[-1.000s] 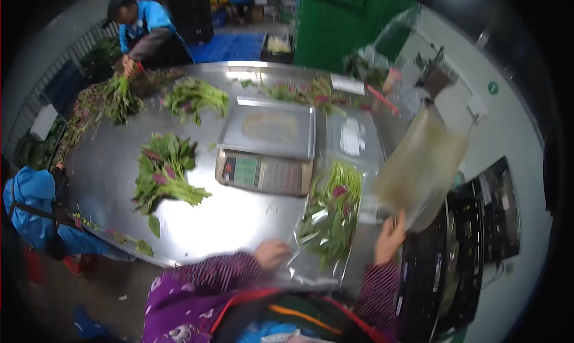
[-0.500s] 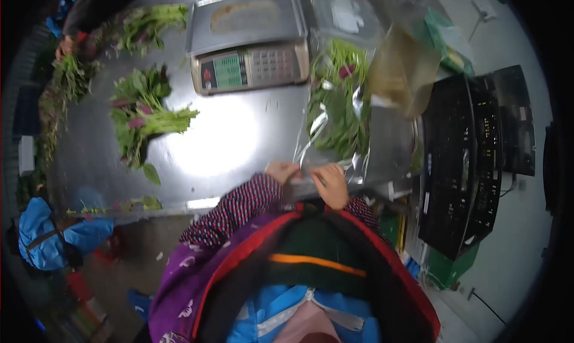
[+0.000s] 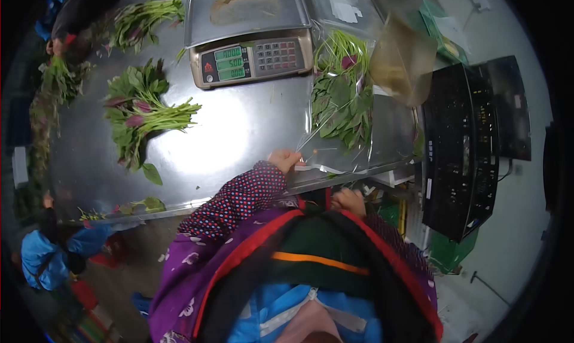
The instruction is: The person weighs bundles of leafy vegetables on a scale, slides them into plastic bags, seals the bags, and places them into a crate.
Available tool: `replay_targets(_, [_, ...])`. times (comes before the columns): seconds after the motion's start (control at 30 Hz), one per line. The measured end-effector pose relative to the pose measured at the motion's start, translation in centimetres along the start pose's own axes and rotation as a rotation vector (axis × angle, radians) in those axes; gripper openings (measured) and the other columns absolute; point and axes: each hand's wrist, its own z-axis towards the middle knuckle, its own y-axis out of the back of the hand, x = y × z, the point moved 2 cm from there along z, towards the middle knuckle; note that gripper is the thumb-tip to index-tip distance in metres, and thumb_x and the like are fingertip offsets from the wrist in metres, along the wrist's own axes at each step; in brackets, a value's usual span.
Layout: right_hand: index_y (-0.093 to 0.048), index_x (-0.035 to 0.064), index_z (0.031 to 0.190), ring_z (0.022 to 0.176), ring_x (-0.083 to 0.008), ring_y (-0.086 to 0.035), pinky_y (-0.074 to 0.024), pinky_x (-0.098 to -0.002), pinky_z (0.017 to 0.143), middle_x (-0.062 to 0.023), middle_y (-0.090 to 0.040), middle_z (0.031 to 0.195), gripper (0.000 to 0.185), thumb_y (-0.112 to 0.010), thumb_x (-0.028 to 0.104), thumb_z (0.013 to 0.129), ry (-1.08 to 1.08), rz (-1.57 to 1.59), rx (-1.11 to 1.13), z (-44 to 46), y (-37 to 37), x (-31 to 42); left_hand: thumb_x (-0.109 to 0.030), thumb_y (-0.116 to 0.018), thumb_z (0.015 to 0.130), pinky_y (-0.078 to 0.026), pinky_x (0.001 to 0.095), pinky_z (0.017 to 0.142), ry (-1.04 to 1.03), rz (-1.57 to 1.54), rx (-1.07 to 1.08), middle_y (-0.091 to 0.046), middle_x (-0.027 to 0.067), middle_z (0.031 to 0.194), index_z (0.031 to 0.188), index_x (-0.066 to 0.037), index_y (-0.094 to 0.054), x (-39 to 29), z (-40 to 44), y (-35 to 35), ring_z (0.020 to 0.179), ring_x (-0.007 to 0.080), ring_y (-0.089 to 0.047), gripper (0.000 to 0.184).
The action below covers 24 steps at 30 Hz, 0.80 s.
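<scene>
Head view: a loose leafy bunch [image 3: 140,110] lies on the metal table [image 3: 78,157], with the scale [image 3: 251,61] to its right. The left hand [image 3: 284,161] has its fingertips closed on the near corner of the clear bag [image 3: 326,154], which lies flat near the table edge with bagged greens [image 3: 344,107] inside. The right hand [image 3: 350,200] is just beyond that edge, fingers curled; whether it grips anything, I cannot tell. Black crates [image 3: 451,151] stand farther right.

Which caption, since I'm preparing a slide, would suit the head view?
Left hand pinches the edge of a clear plastic bag of leafy greens beside a digital scale on a metal table.
</scene>
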Motion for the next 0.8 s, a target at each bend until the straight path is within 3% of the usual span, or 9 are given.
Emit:
replay_targets(0.1, [-0.06, 0.01, 0.084, 0.075, -0.0255, -0.054, -0.0373, -0.0393, 0.073, -0.0047, -0.057, 0.081, 0.016, -0.06, 0.022, 0.074, -0.285, 0.219, -0.23, -0.2, -0.7, -2.0, -0.028, -0.058, 0.084, -0.048, 0.021, 0.057, 0.048, 0.063, 0.087, -0.065, 0.0062, 0.079, 0.089, 0.001, -0.064, -0.8, -1.2, 0.5, 0.059, 0.0075, -0.056, 0.03])
replay_targets(0.17, [-0.059, 0.0086, 0.083, 0.075, -0.0247, -0.053, -0.036, -0.0386, 0.076, -0.0055, -0.057, 0.079, 0.011, -0.061, 0.015, 0.074, -0.131, 0.376, -0.584, 4.5, 4.7, 4.4, -0.029, -0.059, 0.084, -0.047, 0.0208, 0.056, 0.039, -0.048, 0.074, -0.064, 0.0047, 0.076, 0.087, 0.0, -0.065, 0.5, -0.8, 0.7, 0.058, 0.0072, -0.055, 0.03])
replay_targets(0.43, [-0.058, 0.0095, 0.081, 0.077, -0.0228, -0.05, -0.0352, -0.0346, 0.076, -0.0054, -0.051, 0.079, 0.008, -0.06, 0.013, 0.074, 0.229, 0.034, -0.474, 10.6, 4.1, 6.8, -0.028, -0.058, 0.085, -0.045, 0.0215, 0.059, -0.06, 0.02, -0.098, -0.064, 0.0042, 0.076, 0.085, 0.002, -0.064, 0.1, -1.8, 0.1, 0.063, 0.0072, -0.056, 0.03])
replay_targets(0.6, [-0.057, 0.0141, 0.082, 0.08, -0.0213, -0.051, -0.0364, -0.0361, 0.074, -0.0038, -0.051, 0.078, 0.007, -0.056, 0.018, 0.076, 0.144, 0.075, -0.252, 0.2, -0.4, 1.1, -0.028, -0.058, 0.085, -0.047, 0.0218, 0.057, -0.02, -0.101, 0.032, -0.064, 0.0061, 0.076, 0.089, 0.001, -0.062, -0.8, -1.8, 0.7, 0.061, 0.0099, -0.057, 0.03])
replay_targets(0.63, [-0.057, 0.0149, 0.08, 0.077, -0.0213, -0.052, -0.0359, -0.036, 0.069, -0.0038, -0.052, 0.076, 0.005, -0.058, 0.017, 0.075, -0.078, 0.094, -0.216, -1.8, 3.4, 3.3, -0.028, -0.058, 0.085, -0.048, 0.0219, 0.057, -0.009, -0.088, 0.075, -0.064, 0.0064, 0.076, 0.089, 0.001, -0.061, -0.5, -2.0, 0.9, 0.061, 0.0105, -0.058, 0.03])
replay_targets(0.67, [-0.058, 0.015, 0.081, 0.076, -0.0214, -0.052, -0.036, -0.0356, 0.068, -0.0038, -0.053, 0.076, 0.007, -0.06, 0.017, 0.074, -0.121, 0.119, -0.233, -2.4, 1.9, 1.9, -0.027, -0.059, 0.084, -0.049, 0.0217, 0.06, 0.025, 0.187, 0.196, -0.064, 0.0063, 0.078, 0.09, 0.001, -0.06, -0.6, -1.0, 1.9, 0.063, 0.0112, -0.059, 0.029])
replay_targets(0.7, [-0.058, 0.0151, 0.081, 0.076, -0.0215, -0.053, -0.0362, -0.0353, 0.067, -0.0037, -0.054, 0.076, 0.009, -0.061, 0.017, 0.073, -0.168, 0.146, -0.257, -2.5, -0.1, 0.2, -0.027, -0.06, 0.084, -0.048, 0.0215, 0.059, 0.144, -0.061, 0.113, -0.064, 0.0063, 0.078, 0.087, 0.001, -0.061, 0.2, -1.3, 1.6, 0.063, 0.0104, -0.059, 0.028])
replay_targets(0.77, [-0.059, 0.0102, 0.086, 0.074, -0.0221, -0.055, -0.0374, -0.0343, 0.072, -0.0026, -0.057, 0.077, 0.016, -0.064, 0.014, 0.071, 0.012, 0.182, -0.663, 3.1, 2.3, 3.5, -0.028, -0.06, 0.083, -0.046, 0.0212, 0.056, 0.099, -0.133, 0.047, -0.063, 0.0054, 0.076, 0.086, 0.001, -0.062, -0.8, -2.4, 1.1, 0.061, 0.0091, -0.057, 0.029])
replay_targets(0.8, [-0.058, 0.0085, 0.087, 0.075, -0.0219, -0.055, -0.0372, -0.0343, 0.073, -0.0033, -0.057, 0.076, 0.017, -0.063, 0.013, 0.072, -0.051, 0.225, -0.646, 5.6, 3.2, 5.0, -0.027, -0.06, 0.083, -0.046, 0.0212, 0.056, 0.052, -0.126, 0.061, -0.063, 0.0053, 0.076, 0.086, 0.002, -0.063, -1.0, -2.5, 0.9, 0.061, 0.0089, -0.057, 0.029])
